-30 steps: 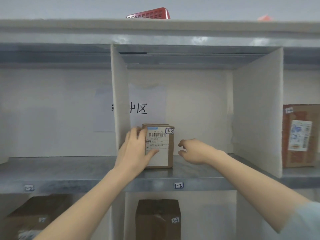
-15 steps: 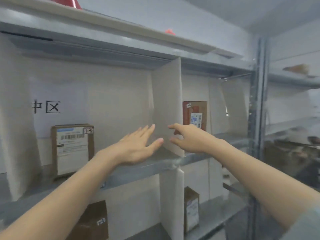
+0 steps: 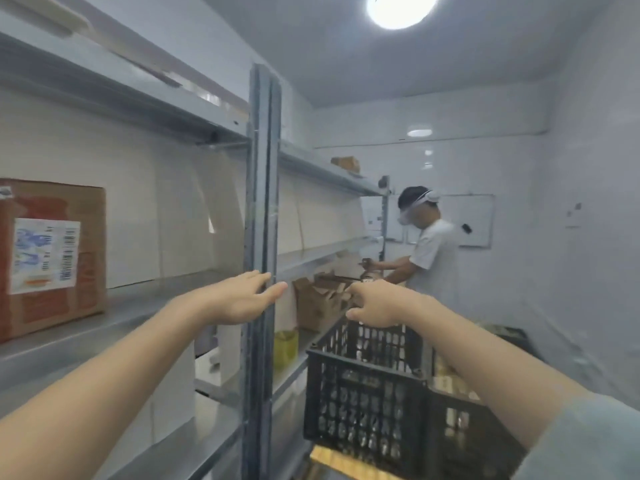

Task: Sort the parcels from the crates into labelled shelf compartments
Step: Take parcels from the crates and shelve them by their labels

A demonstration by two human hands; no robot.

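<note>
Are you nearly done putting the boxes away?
Not yet. One brown parcel stands on the shelf, so that looks done. The left hand and right hand hold nothing and reach toward the black crate. Pale shapes show inside it, probably more parcels left to sort.

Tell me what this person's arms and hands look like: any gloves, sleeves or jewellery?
No gloves, rings or watch on the left hand or right hand. Both forearms are bare. A pale grey sleeve covers the right upper arm; no sleeve shows on the left.
</note>
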